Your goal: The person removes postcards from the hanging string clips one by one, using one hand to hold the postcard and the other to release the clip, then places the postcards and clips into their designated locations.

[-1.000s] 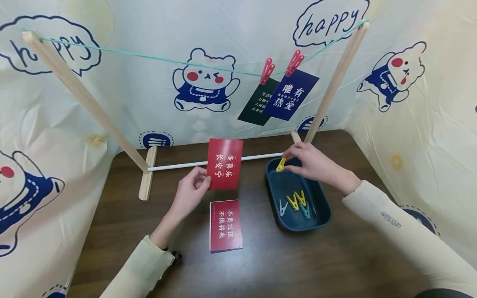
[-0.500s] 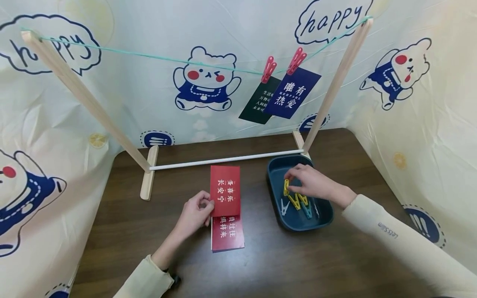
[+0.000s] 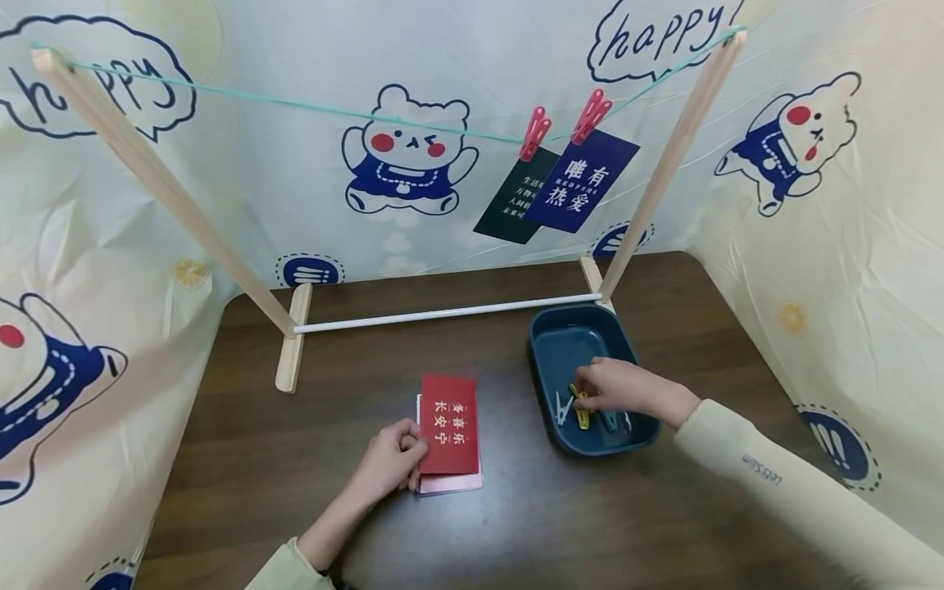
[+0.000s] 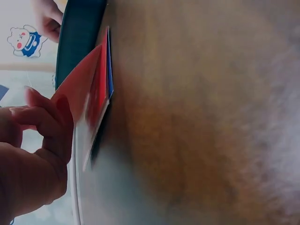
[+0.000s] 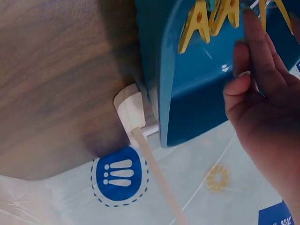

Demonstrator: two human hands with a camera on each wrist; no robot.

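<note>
My left hand (image 3: 391, 460) pinches a red card (image 3: 448, 426) with white lettering by its left edge. The card overlaps a small stack of cards (image 3: 453, 483) on the table; in the left wrist view it stands tilted, its far edge at the stack. My right hand (image 3: 627, 388) reaches down into a dark blue tray (image 3: 571, 319). Its fingers close around a yellow clothespin (image 5: 280, 11), partly hidden by them. Other yellow clothespins (image 5: 196, 23), a whitish clothespin (image 3: 563, 408) and a teal clothespin (image 3: 609, 420) lie beside the fingertips.
Behind my hands stands a wooden frame (image 3: 170, 197) with a white rod (image 3: 450, 313) and a teal string (image 3: 310, 104). Two pink clothespins (image 3: 592, 116) hold a dark green card (image 3: 516, 201) and a blue card (image 3: 578, 182) on the string, beside the right post.
My left hand has lowered the red card toward me, onto the stack's position. My right hand has carried the yellow clothespin from the tray's far end down among the others.
</note>
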